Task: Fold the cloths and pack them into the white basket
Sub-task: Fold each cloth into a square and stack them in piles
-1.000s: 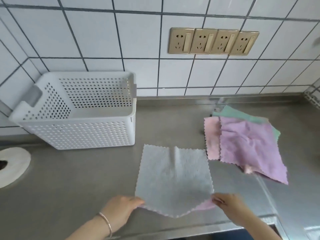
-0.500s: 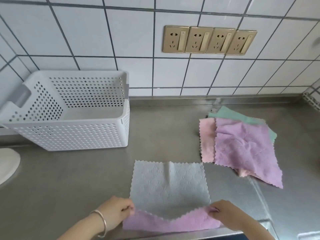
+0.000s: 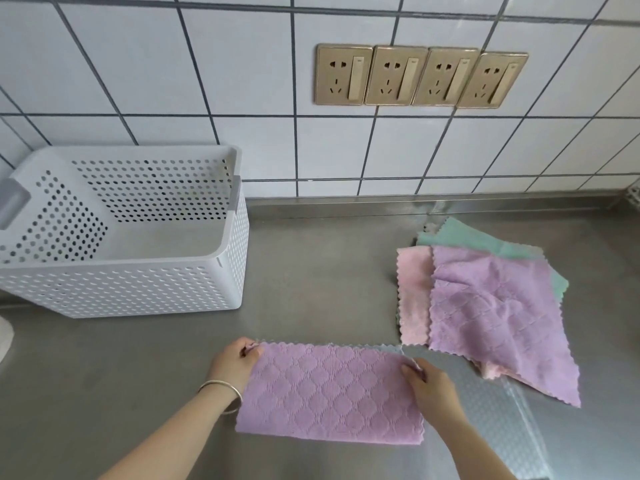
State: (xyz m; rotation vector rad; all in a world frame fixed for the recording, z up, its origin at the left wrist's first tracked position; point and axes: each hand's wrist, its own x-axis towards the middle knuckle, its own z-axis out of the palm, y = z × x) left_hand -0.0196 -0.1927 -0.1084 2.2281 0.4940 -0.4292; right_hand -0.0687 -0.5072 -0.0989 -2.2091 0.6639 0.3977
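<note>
One folded cloth (image 3: 330, 393), purple side up, lies doubled into a rectangle on the near part of the steel counter (image 3: 311, 271); a thin strip of its grey face shows along the far edge. The left hand (image 3: 235, 363) pinches the far-left corner of this cloth between thumb and curled fingers. The right hand (image 3: 431, 384) pinches the far-right corner in the same manner. One metal bangle (image 3: 221, 393) circles the left wrist.

To the right of the folded cloth, just beside its far-right corner, lies one loose pile of unfolded cloths. Three colours can be counted in it: one purple cloth (image 3: 491, 313) on top, one pink cloth (image 3: 414, 294) showing at the left edge, and one green cloth (image 3: 485, 242) showing at the far edge. Whether further cloths lie hidden beneath cannot be told.

One white basket (image 3: 138, 289), perforated on all visible walls, stands at the far left of the counter, well apart from the folded cloth; no cloth is visible inside it.

On the tiled wall (image 3: 173, 81) behind the counter sit four gold-coloured sockets (image 3: 420, 77) in one row.
</note>
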